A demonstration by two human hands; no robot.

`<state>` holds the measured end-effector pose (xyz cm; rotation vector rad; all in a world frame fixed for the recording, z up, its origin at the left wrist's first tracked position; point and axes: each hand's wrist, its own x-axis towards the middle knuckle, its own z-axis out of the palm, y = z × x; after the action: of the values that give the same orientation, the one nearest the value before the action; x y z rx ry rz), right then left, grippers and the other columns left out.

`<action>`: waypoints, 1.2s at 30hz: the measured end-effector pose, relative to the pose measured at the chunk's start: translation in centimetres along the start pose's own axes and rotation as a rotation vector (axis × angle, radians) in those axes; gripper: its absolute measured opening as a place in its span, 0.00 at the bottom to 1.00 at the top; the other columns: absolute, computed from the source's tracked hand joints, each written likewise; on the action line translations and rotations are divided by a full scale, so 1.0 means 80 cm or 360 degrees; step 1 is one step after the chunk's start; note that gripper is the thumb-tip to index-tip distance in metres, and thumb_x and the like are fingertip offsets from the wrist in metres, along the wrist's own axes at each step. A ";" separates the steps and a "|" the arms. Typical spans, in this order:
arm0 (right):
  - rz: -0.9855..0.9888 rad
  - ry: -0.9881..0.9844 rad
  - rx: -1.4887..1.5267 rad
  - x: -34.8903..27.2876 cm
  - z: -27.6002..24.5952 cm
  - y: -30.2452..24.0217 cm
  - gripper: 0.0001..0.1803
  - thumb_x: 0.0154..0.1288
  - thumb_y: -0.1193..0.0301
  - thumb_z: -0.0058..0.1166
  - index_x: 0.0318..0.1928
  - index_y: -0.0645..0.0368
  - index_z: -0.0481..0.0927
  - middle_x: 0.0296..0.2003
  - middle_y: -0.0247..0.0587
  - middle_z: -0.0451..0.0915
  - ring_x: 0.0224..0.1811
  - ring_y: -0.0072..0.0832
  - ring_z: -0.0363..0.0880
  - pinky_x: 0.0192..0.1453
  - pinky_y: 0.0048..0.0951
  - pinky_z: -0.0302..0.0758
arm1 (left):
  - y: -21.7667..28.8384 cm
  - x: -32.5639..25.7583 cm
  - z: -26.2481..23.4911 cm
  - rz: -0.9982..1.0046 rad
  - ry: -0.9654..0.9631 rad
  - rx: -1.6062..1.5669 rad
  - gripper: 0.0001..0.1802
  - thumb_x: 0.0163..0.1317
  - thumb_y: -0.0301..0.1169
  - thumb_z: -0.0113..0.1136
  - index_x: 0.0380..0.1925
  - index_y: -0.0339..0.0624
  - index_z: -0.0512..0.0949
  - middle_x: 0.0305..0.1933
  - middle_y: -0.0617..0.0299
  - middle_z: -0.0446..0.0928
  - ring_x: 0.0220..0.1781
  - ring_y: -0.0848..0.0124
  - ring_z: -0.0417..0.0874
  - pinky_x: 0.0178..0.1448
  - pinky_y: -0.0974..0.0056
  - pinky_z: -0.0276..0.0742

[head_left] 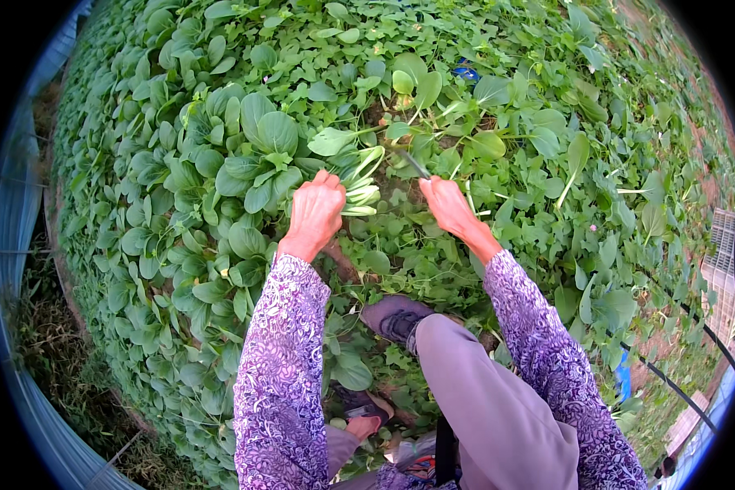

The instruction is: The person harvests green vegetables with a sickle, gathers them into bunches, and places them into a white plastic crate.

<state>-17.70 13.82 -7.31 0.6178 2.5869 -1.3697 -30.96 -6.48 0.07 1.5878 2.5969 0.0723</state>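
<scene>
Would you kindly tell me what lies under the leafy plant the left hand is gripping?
Under the leafy plant in the left hand, only bare soil shows. Its roots and base are hidden by leaves.

Left hand (315,214) grips the pale stalks of a leafy green plant (359,184) in a dense vegetable bed (163,147). Right hand (449,204) holds a knife (413,163), blade angled toward the stalk base. A grey shoe (394,316) stands among the leaves below.
</scene>
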 end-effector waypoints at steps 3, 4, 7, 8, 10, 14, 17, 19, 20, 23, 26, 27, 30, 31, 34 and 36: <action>0.0197 0.0294 0.0771 -0.030 -0.019 -0.026 0.25 0.70 0.57 0.32 0.27 0.67 0.68 0.14 0.41 0.65 0.11 0.27 0.68 0.16 0.30 0.66 | 0.016 -0.020 -0.014 0.0063 0.0370 -0.0068 0.12 0.33 0.18 0.56 0.25 0.36 0.76 0.41 0.56 0.76 0.43 0.63 0.75 0.38 0.62 0.73; 0.0155 0.0315 0.1049 -0.031 -0.020 -0.028 0.26 0.67 0.51 0.38 0.28 0.64 0.67 0.15 0.31 0.64 0.10 0.19 0.67 0.13 0.22 0.63 | 0.024 -0.024 -0.020 0.0017 0.0367 -0.0076 0.16 0.36 0.20 0.56 0.31 0.35 0.76 0.49 0.57 0.74 0.46 0.64 0.74 0.40 0.62 0.73; 0.0133 0.0262 0.1188 -0.013 -0.019 -0.045 0.27 0.62 0.49 0.47 0.34 0.66 0.69 0.15 0.35 0.68 0.11 0.17 0.67 0.13 0.17 0.63 | 0.038 -0.033 -0.019 -0.0024 0.0478 -0.0135 0.16 0.36 0.21 0.57 0.31 0.36 0.76 0.49 0.58 0.74 0.46 0.64 0.74 0.40 0.62 0.72; 0.0104 0.0209 0.1367 0.001 -0.020 -0.050 0.29 0.58 0.47 0.51 0.36 0.66 0.69 0.16 0.35 0.70 0.12 0.17 0.69 0.13 0.16 0.64 | 0.038 -0.034 -0.015 -0.0008 0.0462 -0.0144 0.15 0.37 0.21 0.56 0.31 0.36 0.76 0.50 0.59 0.73 0.48 0.64 0.74 0.40 0.62 0.72; 0.0139 0.0101 0.1559 0.027 -0.017 -0.066 0.27 0.58 0.50 0.54 0.36 0.65 0.70 0.17 0.35 0.71 0.12 0.17 0.70 0.14 0.15 0.64 | 0.039 -0.035 -0.010 0.0083 0.0423 -0.0123 0.14 0.38 0.21 0.56 0.31 0.37 0.76 0.50 0.60 0.73 0.49 0.64 0.73 0.40 0.62 0.72; 0.0065 0.0181 0.1748 0.036 -0.020 -0.070 0.18 0.52 0.65 0.62 0.36 0.66 0.73 0.19 0.37 0.74 0.12 0.19 0.71 0.12 0.15 0.64 | 0.049 -0.037 -0.015 0.0146 0.0352 -0.0212 0.19 0.33 0.19 0.56 0.33 0.37 0.76 0.55 0.57 0.70 0.53 0.61 0.71 0.43 0.61 0.74; -0.0092 0.0698 0.1982 0.017 -0.060 -0.058 0.13 0.52 0.73 0.61 0.34 0.67 0.73 0.19 0.40 0.75 0.11 0.19 0.71 0.10 0.15 0.64 | 0.066 -0.052 -0.037 0.0016 0.0376 -0.0438 0.24 0.28 0.19 0.61 0.34 0.37 0.77 0.60 0.56 0.67 0.58 0.58 0.70 0.50 0.61 0.75; -0.0120 0.0835 0.2024 -0.005 -0.097 -0.032 0.12 0.53 0.71 0.59 0.33 0.67 0.73 0.19 0.41 0.76 0.12 0.20 0.71 0.11 0.16 0.65 | 0.076 -0.071 -0.050 -0.0066 0.0466 -0.0619 0.25 0.28 0.20 0.63 0.35 0.38 0.77 0.59 0.56 0.68 0.57 0.58 0.71 0.51 0.61 0.74; -0.0135 0.0902 0.1998 -0.017 -0.110 -0.026 0.12 0.54 0.71 0.58 0.33 0.66 0.73 0.20 0.42 0.76 0.12 0.21 0.71 0.11 0.16 0.66 | 0.075 -0.082 -0.053 -0.0094 0.0509 -0.0732 0.25 0.28 0.20 0.64 0.36 0.38 0.78 0.58 0.56 0.70 0.55 0.58 0.73 0.52 0.61 0.74; -0.0131 0.1088 0.2021 -0.055 -0.146 -0.011 0.13 0.55 0.67 0.56 0.34 0.64 0.72 0.20 0.42 0.76 0.12 0.21 0.69 0.12 0.16 0.64 | 0.081 -0.103 -0.063 -0.0267 0.0583 -0.1216 0.25 0.30 0.20 0.65 0.37 0.35 0.78 0.49 0.54 0.77 0.46 0.59 0.79 0.51 0.62 0.73; -0.0220 0.1064 0.2353 -0.090 -0.175 0.008 0.15 0.57 0.64 0.53 0.35 0.65 0.73 0.24 0.41 0.76 0.10 0.19 0.62 0.12 0.16 0.61 | 0.088 -0.117 -0.063 -0.0564 0.0553 -0.1615 0.22 0.36 0.20 0.67 0.38 0.33 0.78 0.40 0.55 0.79 0.39 0.68 0.80 0.46 0.66 0.74; -0.0323 0.0988 0.2550 -0.097 -0.179 0.008 0.14 0.57 0.65 0.52 0.36 0.66 0.73 0.25 0.40 0.76 0.10 0.19 0.62 0.12 0.16 0.61 | 0.088 -0.123 -0.063 -0.0702 0.0511 -0.1720 0.22 0.37 0.21 0.67 0.39 0.34 0.78 0.38 0.55 0.80 0.37 0.69 0.81 0.45 0.67 0.75; -0.0330 0.0940 0.2747 -0.107 -0.185 0.010 0.14 0.57 0.67 0.52 0.38 0.66 0.73 0.25 0.39 0.76 0.11 0.18 0.62 0.11 0.15 0.61 | 0.088 -0.131 -0.075 -0.1150 0.0464 -0.2084 0.21 0.38 0.21 0.70 0.37 0.31 0.77 0.35 0.61 0.78 0.37 0.75 0.78 0.43 0.70 0.75; -0.0348 0.0881 0.2785 -0.106 -0.181 0.006 0.14 0.57 0.68 0.52 0.39 0.66 0.73 0.26 0.39 0.76 0.11 0.18 0.62 0.11 0.14 0.61 | 0.087 -0.133 -0.078 -0.1317 0.0491 -0.2183 0.22 0.38 0.22 0.70 0.37 0.30 0.76 0.34 0.61 0.78 0.36 0.75 0.78 0.43 0.70 0.75; -0.0193 0.0886 0.2643 -0.101 -0.163 -0.010 0.16 0.56 0.70 0.52 0.43 0.66 0.71 0.27 0.40 0.76 0.11 0.18 0.63 0.11 0.14 0.63 | 0.085 -0.125 -0.100 -0.1182 0.0456 -0.2272 0.23 0.38 0.24 0.72 0.37 0.32 0.76 0.35 0.61 0.78 0.37 0.75 0.78 0.42 0.69 0.75; -0.0161 0.0807 0.2448 -0.103 -0.144 -0.032 0.19 0.55 0.73 0.52 0.48 0.67 0.68 0.29 0.42 0.76 0.12 0.18 0.66 0.11 0.14 0.66 | 0.094 -0.108 -0.120 -0.0827 0.0480 -0.2191 0.22 0.38 0.25 0.71 0.38 0.34 0.77 0.36 0.60 0.78 0.38 0.73 0.79 0.43 0.67 0.76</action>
<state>-10.66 19.60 3.81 1.0190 1.2104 -3.4151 -21.46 -10.62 10.83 0.3979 2.0077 1.6614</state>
